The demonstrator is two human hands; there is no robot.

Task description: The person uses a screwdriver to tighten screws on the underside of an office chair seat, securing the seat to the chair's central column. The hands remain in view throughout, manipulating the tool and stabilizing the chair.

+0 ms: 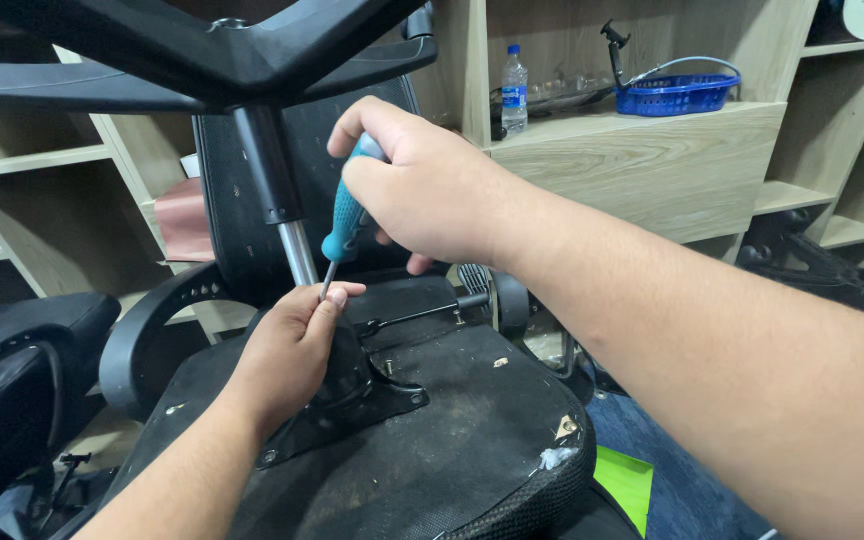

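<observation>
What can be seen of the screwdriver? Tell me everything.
The screwdriver has a teal, plastic-looking handle with a lighter top end and a thin bare metal shaft. It tilts, tip down and to the left. The right hand grips the handle from above; the left hand's fingertips pinch the shaft at its tip, above the upturned chair's black mechanism plate.

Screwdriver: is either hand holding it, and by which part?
The right hand grips the screwdriver by its teal handle. The left hand pinches the metal shaft near its tip.
</observation>
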